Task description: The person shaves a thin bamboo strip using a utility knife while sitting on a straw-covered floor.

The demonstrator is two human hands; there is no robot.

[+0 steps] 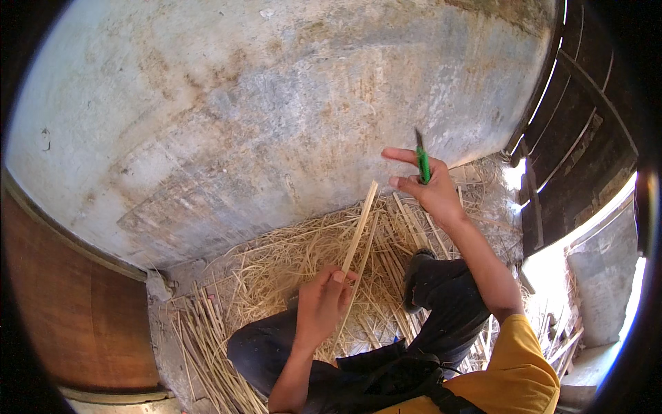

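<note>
My left hand [323, 305] pinches a long, pale split bamboo strip [361, 224] that slants up to the right above my lap. Raised higher on the right, my right hand [436, 193] keeps a green utility knife [423, 165] in its grip, the dark blade pointing up. Its index finger and thumb stretch toward the strip's upper end without touching it. A second thin strip [372, 241] runs close beside the first; whether my left hand holds it too, I cannot tell.
Bamboo shavings [276, 276] cover the floor between my legs and the stained wall [276, 124]. A bundle of thin strips [203, 334] lies at the left, near a brown wooden panel [83, 297]. More strips [410, 224] lie by my shoe [416, 269]. Dark boards [579, 131] stand at the right.
</note>
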